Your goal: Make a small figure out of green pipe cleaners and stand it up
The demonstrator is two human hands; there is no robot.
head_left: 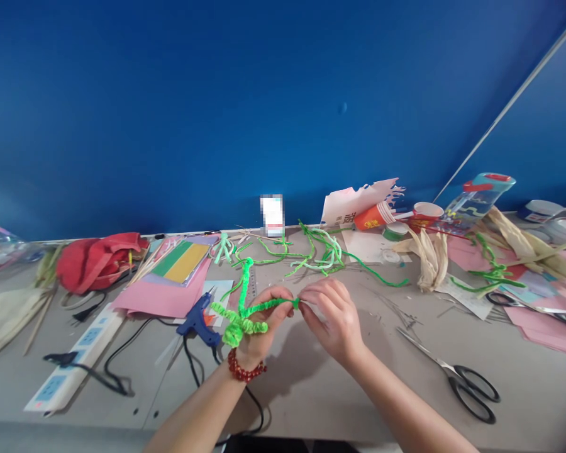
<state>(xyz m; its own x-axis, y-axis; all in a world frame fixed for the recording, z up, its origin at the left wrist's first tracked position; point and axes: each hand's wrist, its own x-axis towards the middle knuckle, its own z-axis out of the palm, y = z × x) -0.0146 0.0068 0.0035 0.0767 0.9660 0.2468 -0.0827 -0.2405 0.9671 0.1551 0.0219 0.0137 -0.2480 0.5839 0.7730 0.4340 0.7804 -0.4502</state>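
Observation:
My left hand [263, 327] is closed around a bright green pipe-cleaner figure [239, 318] with several looped and bent strands sticking out to the left and upward. A red bead bracelet [243, 371] sits on that wrist. My right hand [332, 318] pinches the right end of the same green stem between thumb and fingertips, just right of the left hand. Both hands hover low over the grey table [321, 384], near its middle.
A blue glue gun [198, 321] with a black cord lies left of my hands, by pink paper [163, 296] and a white power strip [78, 358]. Black-handled scissors [457, 376] lie to the right. Loose green pipe cleaners [321, 255], dried husks [429, 258], paper cups [375, 216] and a red cloth [97, 261] line the back.

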